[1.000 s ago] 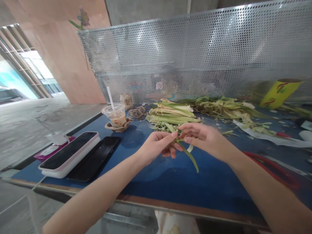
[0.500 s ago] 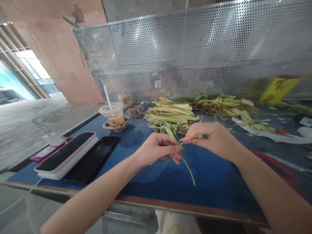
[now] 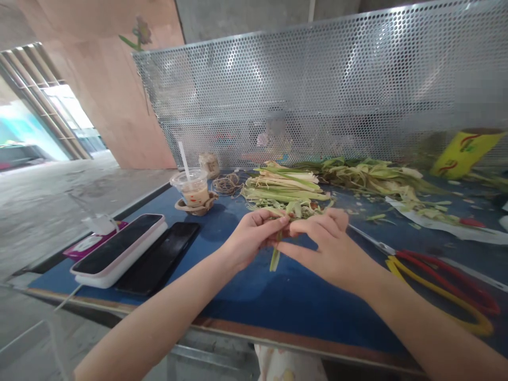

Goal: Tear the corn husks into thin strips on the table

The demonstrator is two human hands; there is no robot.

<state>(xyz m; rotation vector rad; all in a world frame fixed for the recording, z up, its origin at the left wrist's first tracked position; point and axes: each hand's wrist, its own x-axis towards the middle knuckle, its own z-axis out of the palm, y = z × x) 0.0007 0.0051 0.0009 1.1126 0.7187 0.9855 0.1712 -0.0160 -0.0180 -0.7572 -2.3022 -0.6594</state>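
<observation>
My left hand point(image 3: 252, 238) is closed, with thumb and fingers pinching a narrow green leaf strip. The lower end of this leaf strip point(image 3: 274, 259) hangs below the fingers over the blue table; the rest is largely covered by my hands. Close on the right, my right hand point(image 3: 327, 246) has its thumb and index finger apart, the tips beside the strip. Just beyond both hands lie a heap of small trimmed green pieces point(image 3: 304, 208) and a stack of pale green stalks point(image 3: 281, 182).
Scissors point(image 3: 391, 253) with red and yellow handles lie by my right forearm. Wilted leaves point(image 3: 365, 177) and a yellow roll point(image 3: 466, 153) sit at the back right. To the left are a drink cup point(image 3: 192, 190), twine point(image 3: 226, 183), a black phone point(image 3: 161, 259) and a pink-edged device point(image 3: 123, 246).
My right hand has gone from a pinch by the strip to spread fingers, lower and nearer my left hand. The strip's long hanging tail now looks shorter. Scissors show more fully.
</observation>
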